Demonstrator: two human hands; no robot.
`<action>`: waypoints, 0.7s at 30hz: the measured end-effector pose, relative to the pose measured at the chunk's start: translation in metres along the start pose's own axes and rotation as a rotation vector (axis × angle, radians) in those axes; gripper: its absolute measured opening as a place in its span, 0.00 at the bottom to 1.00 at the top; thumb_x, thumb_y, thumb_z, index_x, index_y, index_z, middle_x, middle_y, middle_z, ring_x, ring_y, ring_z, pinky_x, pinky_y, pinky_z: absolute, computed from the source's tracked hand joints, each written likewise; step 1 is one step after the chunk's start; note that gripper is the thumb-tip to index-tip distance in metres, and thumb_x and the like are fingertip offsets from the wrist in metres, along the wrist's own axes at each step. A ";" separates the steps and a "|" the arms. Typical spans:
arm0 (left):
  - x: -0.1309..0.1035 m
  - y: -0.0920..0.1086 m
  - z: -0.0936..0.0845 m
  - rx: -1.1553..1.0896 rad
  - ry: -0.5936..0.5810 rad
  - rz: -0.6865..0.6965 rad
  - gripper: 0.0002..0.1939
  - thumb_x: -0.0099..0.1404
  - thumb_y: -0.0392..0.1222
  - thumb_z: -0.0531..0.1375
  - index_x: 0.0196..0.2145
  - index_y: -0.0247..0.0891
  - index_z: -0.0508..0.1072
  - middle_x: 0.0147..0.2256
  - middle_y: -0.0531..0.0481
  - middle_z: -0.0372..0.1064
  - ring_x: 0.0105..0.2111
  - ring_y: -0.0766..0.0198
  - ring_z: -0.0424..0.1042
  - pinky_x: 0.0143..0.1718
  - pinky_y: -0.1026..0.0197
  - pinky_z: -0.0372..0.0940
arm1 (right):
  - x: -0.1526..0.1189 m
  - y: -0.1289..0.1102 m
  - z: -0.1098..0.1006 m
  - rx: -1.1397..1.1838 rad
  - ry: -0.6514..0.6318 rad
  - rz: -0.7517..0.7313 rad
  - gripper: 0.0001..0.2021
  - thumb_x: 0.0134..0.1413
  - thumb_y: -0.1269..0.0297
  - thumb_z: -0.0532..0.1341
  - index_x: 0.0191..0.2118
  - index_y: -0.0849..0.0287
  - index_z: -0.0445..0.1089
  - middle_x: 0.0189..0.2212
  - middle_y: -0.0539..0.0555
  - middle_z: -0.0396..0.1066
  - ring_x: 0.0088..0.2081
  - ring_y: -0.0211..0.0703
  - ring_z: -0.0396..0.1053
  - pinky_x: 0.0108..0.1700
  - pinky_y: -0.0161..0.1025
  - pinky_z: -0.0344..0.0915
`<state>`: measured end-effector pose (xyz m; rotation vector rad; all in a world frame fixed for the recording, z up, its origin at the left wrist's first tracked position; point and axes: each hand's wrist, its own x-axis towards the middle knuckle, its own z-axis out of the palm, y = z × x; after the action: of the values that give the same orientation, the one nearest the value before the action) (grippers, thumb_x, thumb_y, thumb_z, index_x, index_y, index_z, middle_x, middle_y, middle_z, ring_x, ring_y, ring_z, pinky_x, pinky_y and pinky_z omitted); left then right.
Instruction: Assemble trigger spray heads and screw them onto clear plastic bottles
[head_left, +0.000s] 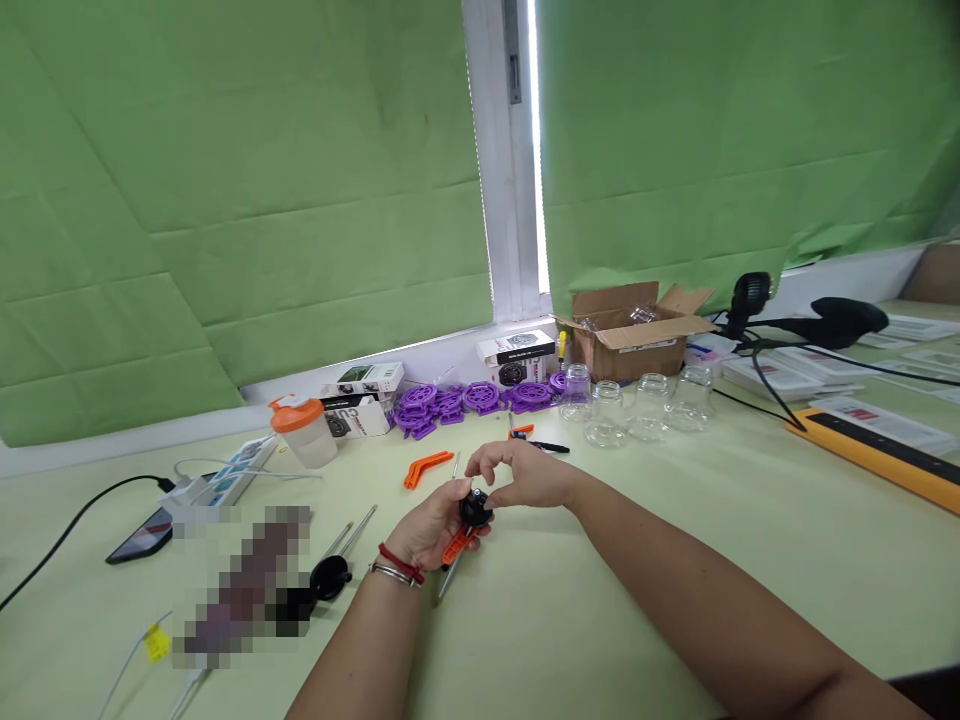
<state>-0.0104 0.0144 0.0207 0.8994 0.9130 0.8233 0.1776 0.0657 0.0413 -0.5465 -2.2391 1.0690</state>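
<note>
Near the middle of the table, my left hand [433,528] is wrapped round a round black part [475,508] with an orange handle-like piece [459,545] below it. A thin metal rod [444,585] sticks out under that hand. Curled over the black part from the right, my right hand [517,474] has its thumb at the part's edge and its forefinger bent above it; whether it pinches something small cannot be made out. An orange angled piece [427,467] lies just beyond my left hand. Past my right hand are a black pen-like item [551,447] and another small orange piece [523,432].
Purple plastic wheels [480,397], white boxes [361,415] and an open carton [637,335] line the back. Clear glass jars [606,412] stand right of centre. At left are an orange-lidded cup [304,430], phone [142,537], cables and black parts with rods [330,577].
</note>
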 end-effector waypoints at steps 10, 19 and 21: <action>0.002 0.000 0.000 0.008 0.004 -0.016 0.27 0.44 0.61 0.64 0.32 0.36 0.68 0.28 0.46 0.69 0.26 0.61 0.68 0.22 0.64 0.55 | 0.001 0.002 0.005 -0.051 0.025 0.025 0.14 0.36 0.69 0.68 0.34 0.57 0.68 0.40 0.51 0.70 0.42 0.43 0.67 0.47 0.41 0.60; 0.002 -0.001 0.000 0.000 -0.007 -0.015 0.26 0.45 0.60 0.63 0.33 0.37 0.67 0.28 0.47 0.69 0.26 0.61 0.68 0.22 0.64 0.54 | 0.003 0.001 0.009 -0.117 0.065 0.075 0.10 0.38 0.69 0.67 0.29 0.58 0.66 0.36 0.51 0.70 0.38 0.42 0.67 0.41 0.39 0.62; 0.003 -0.002 -0.001 -0.003 -0.015 -0.010 0.26 0.46 0.60 0.63 0.35 0.37 0.67 0.28 0.46 0.69 0.26 0.61 0.69 0.22 0.64 0.55 | 0.004 0.001 0.010 -0.104 0.062 0.074 0.10 0.38 0.69 0.67 0.30 0.57 0.67 0.35 0.51 0.70 0.38 0.42 0.67 0.40 0.38 0.62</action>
<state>-0.0098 0.0162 0.0176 0.8967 0.9024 0.8075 0.1684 0.0625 0.0371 -0.7016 -2.2441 0.9624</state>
